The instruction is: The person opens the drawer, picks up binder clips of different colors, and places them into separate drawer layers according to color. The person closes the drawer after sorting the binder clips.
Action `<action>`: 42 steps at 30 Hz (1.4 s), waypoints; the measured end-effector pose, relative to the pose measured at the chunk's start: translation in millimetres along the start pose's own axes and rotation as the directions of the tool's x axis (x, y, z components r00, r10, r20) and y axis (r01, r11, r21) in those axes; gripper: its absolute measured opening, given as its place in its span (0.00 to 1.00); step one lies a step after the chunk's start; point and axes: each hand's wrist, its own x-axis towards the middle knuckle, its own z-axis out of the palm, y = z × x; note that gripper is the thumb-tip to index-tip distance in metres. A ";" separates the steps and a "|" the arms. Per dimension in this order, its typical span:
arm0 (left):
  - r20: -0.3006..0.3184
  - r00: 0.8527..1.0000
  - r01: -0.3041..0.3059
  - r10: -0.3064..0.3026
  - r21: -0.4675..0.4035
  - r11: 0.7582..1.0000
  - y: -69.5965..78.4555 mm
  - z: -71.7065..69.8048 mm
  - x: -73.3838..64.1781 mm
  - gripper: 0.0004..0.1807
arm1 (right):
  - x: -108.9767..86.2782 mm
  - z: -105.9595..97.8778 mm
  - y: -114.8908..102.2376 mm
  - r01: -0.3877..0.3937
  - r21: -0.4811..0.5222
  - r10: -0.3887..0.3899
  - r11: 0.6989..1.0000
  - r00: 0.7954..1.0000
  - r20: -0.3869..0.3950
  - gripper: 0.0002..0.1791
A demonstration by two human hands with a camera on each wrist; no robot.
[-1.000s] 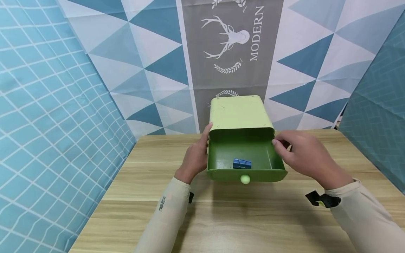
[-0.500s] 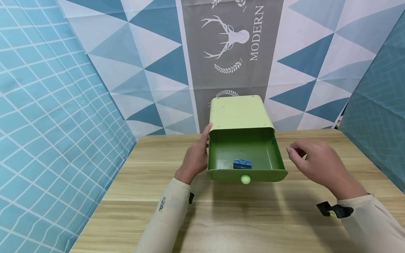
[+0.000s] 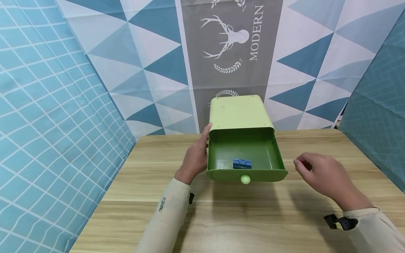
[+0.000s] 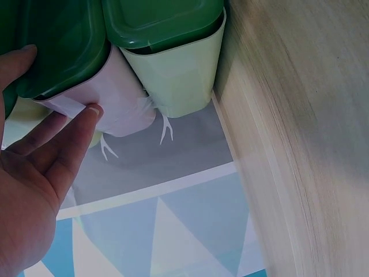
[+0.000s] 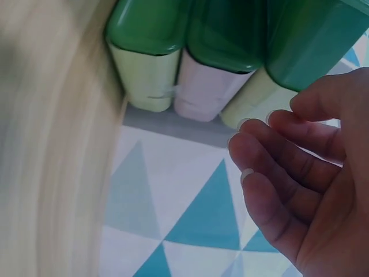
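A light green drawer box (image 3: 238,112) stands at the back of the table with its dark green top drawer (image 3: 265,175) pulled out. In the drawer, near its front, lies a small glossy blue object (image 3: 242,164) that looks like a binder clip. My left hand (image 3: 193,158) rests against the left side of the box, thumb along its edge; in the left wrist view its fairly straight fingers touch the side of a pink drawer unit (image 4: 118,104). My right hand (image 3: 326,174) hovers right of the drawer, apart from it, fingers loosely curled around nothing.
Both wrist views show the boxes stacked, with another light green unit (image 4: 181,78) at the bottom on the wooden table (image 3: 240,225). A patterned cloth (image 3: 158,63) hangs close behind. A blue checked cloth (image 3: 47,105) borders the left, a teal cloth (image 3: 376,102) the right.
My right hand has let go of the drawer's right edge and moved right and toward me. The left hand, the drawer and the blue object stay as they were.
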 end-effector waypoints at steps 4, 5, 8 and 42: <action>0.004 1.000 0.003 -0.003 -0.003 1.000 0.5 -0.7 0.7 0.62 | -8.8 2.8 9.6 -0.029 -0.011 0.029 1.000 0.999 0.026 0.05; 0.004 1.000 0.002 -0.002 -0.003 1.000 0.7 -0.9 0.9 0.62 | -11.3 3.0 12.2 -0.038 -0.013 0.038 0.999 0.999 0.032 0.05; 0.001 1.000 -0.003 0.003 0.000 1.000 1.0 -1.4 1.2 0.62 | -19.0 2.6 20.4 -0.065 -0.019 0.065 0.998 0.997 0.049 0.04; -0.006 1.000 -0.010 0.010 -0.005 1.000 0.4 -1.7 5.1 0.60 | -52.9 -7.2 86.0 -0.336 -0.146 0.364 0.930 0.891 0.270 0.14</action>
